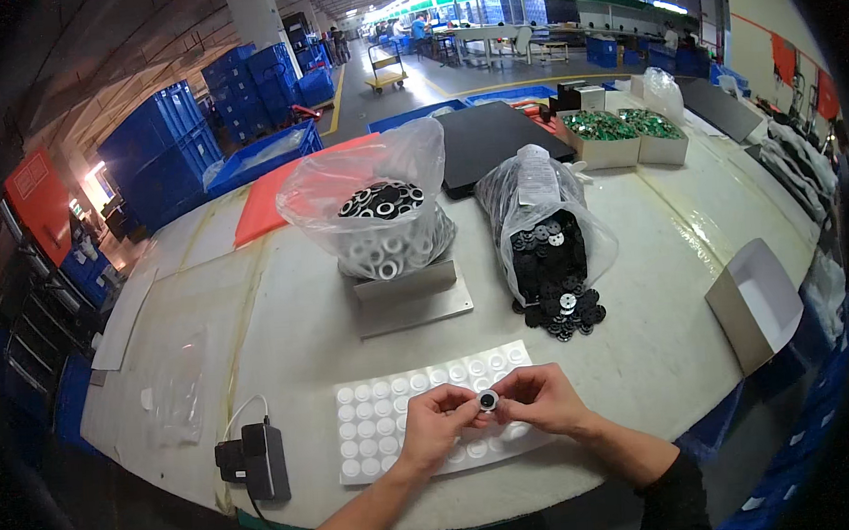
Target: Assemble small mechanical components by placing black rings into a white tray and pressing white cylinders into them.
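Between the fingertips of my left hand (pixel 437 424) and my right hand (pixel 545 400) is a small round ring-shaped part (pixel 487 400), pale at the rim with a dark centre. Both hands pinch it from either side. They hover over a white sheet of round pads (pixel 368 429), set in rows, and hide part of it. Beyond the hands, a clear bag (pixel 362 177) full of black and white ring parts (pixel 385 202) stands on a metal stand (pixel 417 309). To its right, another bag (pixel 527 197) lies open, spilling black discs (pixel 566 313) onto the table.
A black power adapter (pixel 265 460) with a cable sits at the left front. An open white box (pixel 758 305) stands at the right edge. Boxes of green parts (pixel 602 140), a black board (pixel 500 141) and a red sheet (pixel 277 191) lie at the back. Blue crates (pixel 165 159) are stacked beyond.
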